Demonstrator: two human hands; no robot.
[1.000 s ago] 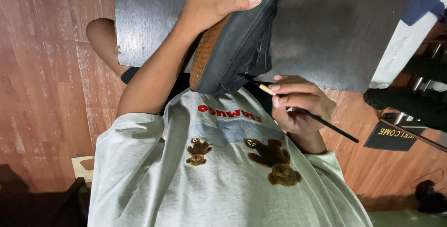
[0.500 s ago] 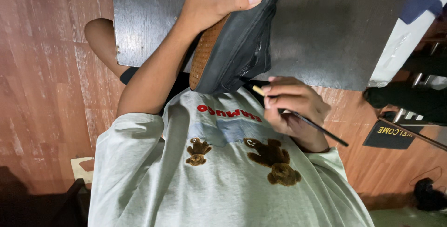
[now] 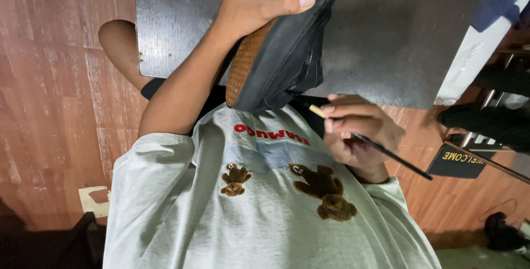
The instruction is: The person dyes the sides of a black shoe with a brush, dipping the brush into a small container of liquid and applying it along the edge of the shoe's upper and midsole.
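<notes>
We see the left hand [image 3: 251, 4] wrapped around a dark grey leather shoe with a tan, dotted rubber sole [image 3: 281, 54], thumb pressed across the sole and the other fingers hidden behind it, so the grip is closed firmly on the shoe. The shoe is held tilted above the near edge of the dark wooden table [image 3: 386, 37], one end reaching down toward the light grey shirt with brown bear prints [image 3: 265, 203]. Below and just beside that lower end, the right hand [image 3: 359, 131] pinches a thin black-handled brush with a pale tip [image 3: 381, 150] between thumb and fingers, closed on it. The brush's pale end points at the shoe's dark upper, very near it; we cannot tell whether they touch. The handle slants away past the table's near edge, over the reddish wooden floor [image 3: 55, 109].
</notes>
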